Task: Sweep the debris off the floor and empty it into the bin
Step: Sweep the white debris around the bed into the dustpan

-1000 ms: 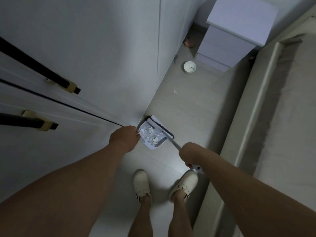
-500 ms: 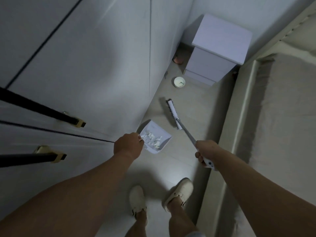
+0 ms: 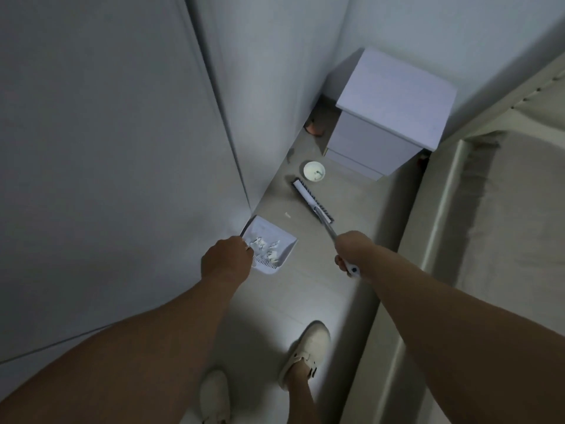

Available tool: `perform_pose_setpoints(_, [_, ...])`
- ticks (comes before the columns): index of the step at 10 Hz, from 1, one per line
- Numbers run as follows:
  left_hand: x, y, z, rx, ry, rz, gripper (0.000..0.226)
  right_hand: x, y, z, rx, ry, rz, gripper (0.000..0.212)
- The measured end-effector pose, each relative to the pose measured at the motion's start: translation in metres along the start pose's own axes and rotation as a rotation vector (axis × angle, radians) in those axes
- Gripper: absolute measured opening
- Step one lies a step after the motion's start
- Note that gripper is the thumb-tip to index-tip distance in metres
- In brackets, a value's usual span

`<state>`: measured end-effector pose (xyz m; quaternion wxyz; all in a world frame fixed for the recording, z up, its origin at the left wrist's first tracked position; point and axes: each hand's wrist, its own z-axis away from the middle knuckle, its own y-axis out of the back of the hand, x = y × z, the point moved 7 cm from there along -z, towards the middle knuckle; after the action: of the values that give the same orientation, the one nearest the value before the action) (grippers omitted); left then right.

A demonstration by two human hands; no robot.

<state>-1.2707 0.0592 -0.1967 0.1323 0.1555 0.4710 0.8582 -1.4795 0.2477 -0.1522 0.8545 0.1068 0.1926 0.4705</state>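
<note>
Since half a second before, your right hand (image 3: 351,250) had pushed the long grey-handled white broom (image 3: 312,201) farther toward 12 o'clock, its head now just short of the small round white bin (image 3: 314,171). Your fingers were clamped round its handle. Your left hand (image 3: 226,262) gripped the white plastic dustpan (image 3: 276,240), holding pale crumpled debris (image 3: 266,246). One scrap (image 3: 287,215) lay on the beige floor (image 3: 360,191). A white bedside cabinet (image 3: 394,108) stood at 1 o'clock, the bed (image 3: 504,240) at 3.
</note>
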Motion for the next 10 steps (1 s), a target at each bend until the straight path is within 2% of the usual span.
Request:
perform_pose_setpoints(1, [0.012,-0.003,-0.018,-0.004,0.015,-0.002,0.034,-0.034,-0.015,-0.036,-0.086,0.062,0.537,0.036])
perform_pose_setpoints(2, [0.019,-0.001,-0.025,-0.03,0.032,0.005,0.032,-0.05,-0.031,-0.043,-0.11,0.123,0.815,0.033])
perform_pose_setpoints(3, [0.021,-0.004,-0.024,-0.047,0.036,0.004,0.028,-0.055,-0.033,-0.033,-0.175,0.254,0.708,0.014])
perform_pose_setpoints(4, [0.024,-0.002,-0.024,-0.056,0.039,0.025,0.029,-0.044,-0.016,-0.022,-0.215,0.235,0.785,0.032])
perform_pose_setpoints(5, [0.026,0.001,-0.026,-0.073,0.031,0.036,0.027,-0.038,0.017,-0.019,-0.198,0.205,0.791,0.028])
perform_pose_setpoints(6, [0.024,0.003,-0.026,-0.073,0.041,0.015,0.03,-0.039,0.037,-0.015,-0.097,0.189,0.689,0.018])
perform_pose_setpoints(7, [0.022,0.002,-0.026,-0.065,0.043,-0.003,0.029,-0.05,0.027,-0.022,-0.04,0.215,0.687,0.02])
perform_pose_setpoints(9, [0.022,0.0,-0.028,-0.044,0.021,0.006,0.028,-0.024,-0.004,-0.031,-0.177,0.174,0.761,0.019])
perform_pose_setpoints(10, [0.022,-0.001,-0.025,-0.051,0.019,0.006,0.03,-0.01,0.012,-0.022,-0.211,0.091,0.872,0.023])
